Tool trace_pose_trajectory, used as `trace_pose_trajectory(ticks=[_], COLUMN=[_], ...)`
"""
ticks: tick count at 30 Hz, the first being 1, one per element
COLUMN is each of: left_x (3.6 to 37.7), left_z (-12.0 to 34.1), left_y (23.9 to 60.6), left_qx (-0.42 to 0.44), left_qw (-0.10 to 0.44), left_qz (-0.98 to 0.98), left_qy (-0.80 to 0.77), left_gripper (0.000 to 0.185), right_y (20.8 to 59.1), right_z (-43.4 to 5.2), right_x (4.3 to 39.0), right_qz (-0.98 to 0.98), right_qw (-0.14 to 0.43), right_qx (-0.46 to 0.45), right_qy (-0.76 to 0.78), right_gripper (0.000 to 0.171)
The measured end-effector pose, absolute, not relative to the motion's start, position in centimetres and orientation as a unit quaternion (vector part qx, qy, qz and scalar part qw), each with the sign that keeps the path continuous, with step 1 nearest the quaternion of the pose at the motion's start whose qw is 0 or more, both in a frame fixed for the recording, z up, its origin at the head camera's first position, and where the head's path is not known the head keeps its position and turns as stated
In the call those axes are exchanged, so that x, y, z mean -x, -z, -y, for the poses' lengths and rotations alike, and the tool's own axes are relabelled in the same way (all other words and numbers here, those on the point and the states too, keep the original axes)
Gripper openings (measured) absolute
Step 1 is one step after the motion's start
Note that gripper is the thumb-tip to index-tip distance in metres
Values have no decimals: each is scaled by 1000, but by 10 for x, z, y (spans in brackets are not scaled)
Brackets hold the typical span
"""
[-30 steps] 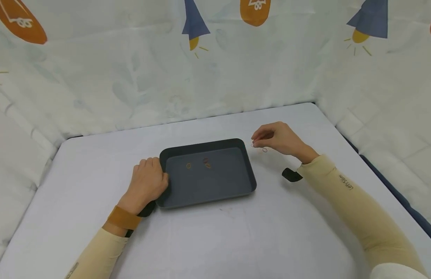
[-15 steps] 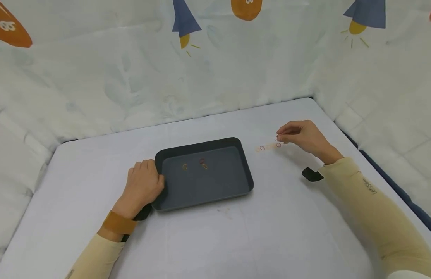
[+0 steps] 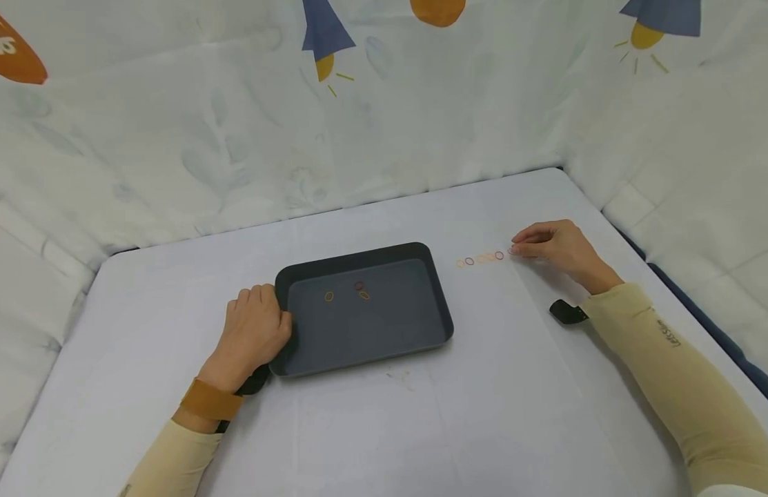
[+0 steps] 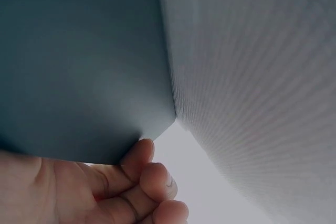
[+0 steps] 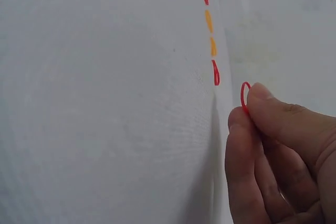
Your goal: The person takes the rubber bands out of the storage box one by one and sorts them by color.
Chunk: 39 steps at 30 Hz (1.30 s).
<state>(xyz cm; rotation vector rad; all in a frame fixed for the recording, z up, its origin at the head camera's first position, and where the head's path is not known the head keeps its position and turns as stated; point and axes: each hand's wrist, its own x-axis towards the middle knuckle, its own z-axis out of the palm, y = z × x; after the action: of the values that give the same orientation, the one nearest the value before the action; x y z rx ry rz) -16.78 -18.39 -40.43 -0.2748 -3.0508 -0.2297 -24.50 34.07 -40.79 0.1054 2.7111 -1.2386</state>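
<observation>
1. The left hand (image 3: 256, 330) rests at the left edge of the dark grey plastic tray (image 3: 436, 304), near its front corner. Its fingers are curled round the rim, likely to keep the tray from sliding.
2. In the left wrist view, the fingers (image 4: 152, 174) bend under the tray's corner (image 4: 157, 124), touching it.
3. Three small rubber rings (image 3: 359, 290) lie inside the tray, near the back: two orange and one red.
4. On the white table (image 3: 421, 428), right of the tray, more small rings lie in a neat row (image 3: 479, 259), orange and red, one after the other. They seem to be lined up that way on purpose.
5. The right hand (image 3: 554, 247) is at the far right end of that row. Its thumb and finger are pressed together on a small red rubber ring (image 5: 244, 96).
6. That ring sits just beside the last red one (image 5: 216, 73) in the row, very close to the table or touching it. I cannot tell which.
</observation>
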Motion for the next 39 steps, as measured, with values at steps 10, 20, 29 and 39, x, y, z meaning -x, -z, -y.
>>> trace_pose_trajectory(ticks=[10,20,29,39], left_x=[168,168,173,183], left_z=[184,185,180,168], left_y=[406,406,405,407], left_qx=[90,93,92,89], left_qw=[38,41,35,20], left_qz=[992,991,992,993], left_qy=[79,81,78,77], left_gripper=[17,18,20,22], right_y=[410,407,386,366], right_z=[-338,-335,-323,-278], right_x=[256,257,259,266], right_qz=[-927,-936,-932,-923], right_qw=[78,62,40,23], right_qx=[-22,-20,18,74], right_qy=[365,347,360,377], right_gripper=[39,36,45,31])
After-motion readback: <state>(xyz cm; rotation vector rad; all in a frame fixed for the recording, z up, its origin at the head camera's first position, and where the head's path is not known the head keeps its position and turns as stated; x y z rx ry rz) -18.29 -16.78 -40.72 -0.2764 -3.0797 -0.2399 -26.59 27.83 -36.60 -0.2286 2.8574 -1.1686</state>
